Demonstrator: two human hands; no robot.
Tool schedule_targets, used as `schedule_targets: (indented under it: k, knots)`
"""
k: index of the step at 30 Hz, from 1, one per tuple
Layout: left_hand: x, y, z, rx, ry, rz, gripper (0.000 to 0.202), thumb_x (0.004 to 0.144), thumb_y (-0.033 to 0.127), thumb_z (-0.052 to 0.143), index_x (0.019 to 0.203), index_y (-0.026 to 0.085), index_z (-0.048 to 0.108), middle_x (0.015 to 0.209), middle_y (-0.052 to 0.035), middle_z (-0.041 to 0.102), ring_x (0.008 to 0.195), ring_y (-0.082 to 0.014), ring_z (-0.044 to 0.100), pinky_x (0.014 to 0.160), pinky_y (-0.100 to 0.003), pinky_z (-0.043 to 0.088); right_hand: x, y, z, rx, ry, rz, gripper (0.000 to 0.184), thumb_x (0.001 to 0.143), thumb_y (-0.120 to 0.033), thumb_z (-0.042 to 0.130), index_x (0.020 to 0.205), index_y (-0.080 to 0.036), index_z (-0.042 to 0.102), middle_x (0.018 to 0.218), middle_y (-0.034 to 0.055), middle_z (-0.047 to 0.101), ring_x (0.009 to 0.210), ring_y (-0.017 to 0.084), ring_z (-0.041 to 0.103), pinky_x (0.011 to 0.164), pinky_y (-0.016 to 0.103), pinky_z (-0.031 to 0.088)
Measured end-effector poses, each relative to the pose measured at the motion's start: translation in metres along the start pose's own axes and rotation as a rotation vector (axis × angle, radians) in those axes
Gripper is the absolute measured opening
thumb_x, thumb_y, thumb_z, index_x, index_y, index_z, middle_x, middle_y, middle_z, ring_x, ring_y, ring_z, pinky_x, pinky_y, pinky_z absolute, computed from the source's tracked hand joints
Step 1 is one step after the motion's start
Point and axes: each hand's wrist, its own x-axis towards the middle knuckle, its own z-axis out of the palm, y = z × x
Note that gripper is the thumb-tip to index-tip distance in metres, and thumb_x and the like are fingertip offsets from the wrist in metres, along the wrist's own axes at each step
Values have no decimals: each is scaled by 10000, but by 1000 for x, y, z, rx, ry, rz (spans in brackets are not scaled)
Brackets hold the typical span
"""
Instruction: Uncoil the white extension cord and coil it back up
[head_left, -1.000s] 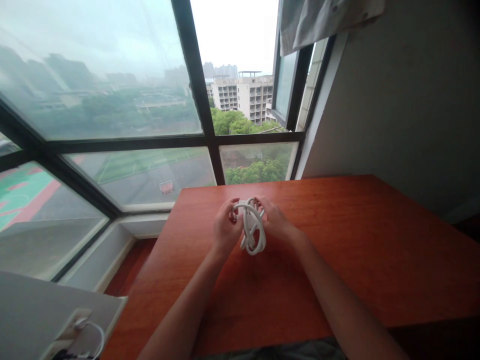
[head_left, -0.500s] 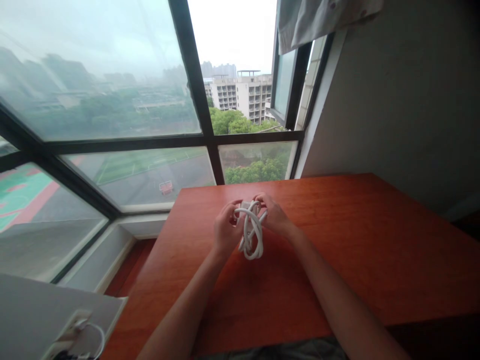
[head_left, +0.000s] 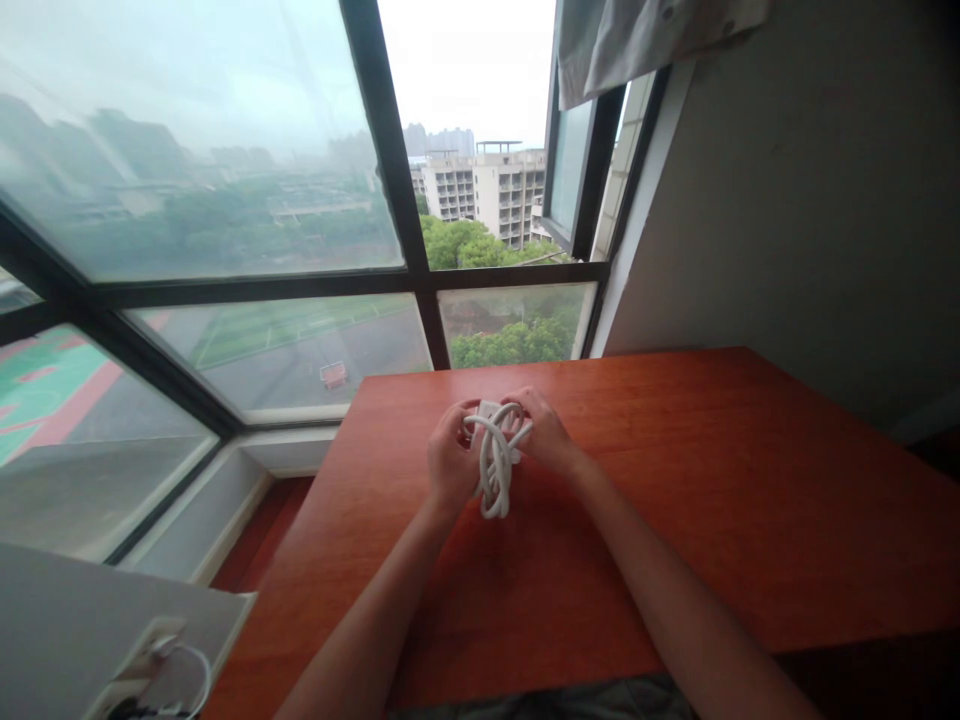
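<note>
A coiled white cable (head_left: 496,462) hangs in narrow loops just above the reddish wooden table (head_left: 712,500). My left hand (head_left: 448,462) grips the coil from the left, fingers curled round its upper part. My right hand (head_left: 546,432) pinches the top of the coil from the right, where a strand crosses over the loops. A small white block shows behind the fingers at the top of the bundle.
A large dark-framed window (head_left: 405,200) runs along the table's far and left sides. A grey wall (head_left: 810,200) stands to the right. At the lower left, a white socket with a plugged white cord (head_left: 161,660) sits on a grey surface.
The loops of the cable have been drawn from a wide oval into a narrower, tighter bundle. Both hands stay in about the same place, slightly closer together.
</note>
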Motion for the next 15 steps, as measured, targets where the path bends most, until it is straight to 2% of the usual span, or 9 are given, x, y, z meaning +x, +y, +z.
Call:
schedule_targets:
  k: [2, 4, 6, 7, 9, 11, 15]
  knots:
    - [1, -1, 0, 12, 6, -6, 366, 727, 205, 639, 1092, 199, 612, 817, -6, 626, 602, -94, 523, 533, -190, 448, -4, 1, 0, 77, -55, 35, 514, 680, -242, 713, 1165, -218, 547, 1056, 62, 572, 903, 188, 560, 786, 326, 491]
    - [2, -2, 0, 19, 11, -10, 367, 717, 194, 636, 1083, 198, 616, 799, -5, 619, 604, -99, 527, 541, -196, 455, -9, 2, -3, 139, -125, 59, 792, 637, -256, 751, 1346, -255, 398, 1179, 70, 544, 981, 194, 565, 839, 335, 487]
    - [4, -3, -1, 17, 17, -17, 365, 707, 183, 632, 1072, 194, 618, 785, -2, 613, 601, -99, 526, 543, -195, 456, -13, 2, -6, 148, -189, 50, 1011, 581, -284, 797, 1436, -280, 256, 1295, 91, 484, 1082, 214, 541, 892, 350, 473]
    - [4, -4, -2, 16, 19, -23, 365, 705, 179, 630, 1069, 191, 618, 778, 1, 610, 598, -97, 525, 542, -194, 456, -15, 2, -8, 134, -206, 35, 1054, 569, -297, 809, 1449, -284, 229, 1332, 100, 456, 1122, 225, 524, 912, 357, 466]
    - [5, -4, -3, 14, 23, -36, 361, 705, 176, 625, 1066, 186, 616, 772, 3, 607, 597, -95, 524, 542, -192, 455, -16, 1, -10, 80, -197, 8, 1048, 576, -313, 810, 1451, -273, 236, 1355, 115, 439, 1153, 238, 508, 932, 372, 457]
    - [5, -4, -3, 9, 17, -42, 356, 711, 178, 622, 1067, 183, 611, 790, -1, 611, 607, -95, 532, 547, -191, 460, -16, 0, -10, 15, -157, -10, 991, 595, -316, 800, 1436, -246, 281, 1313, 125, 483, 1124, 244, 527, 932, 388, 457]
    - [6, -1, -5, -33, -41, -31, 337, 720, 190, 623, 1055, 177, 588, 936, -36, 619, 676, -100, 578, 580, -194, 493, -13, -4, -12, -56, -121, -36, 731, 641, -305, 765, 1302, -212, 467, 1183, 101, 581, 1037, 233, 567, 915, 390, 462]
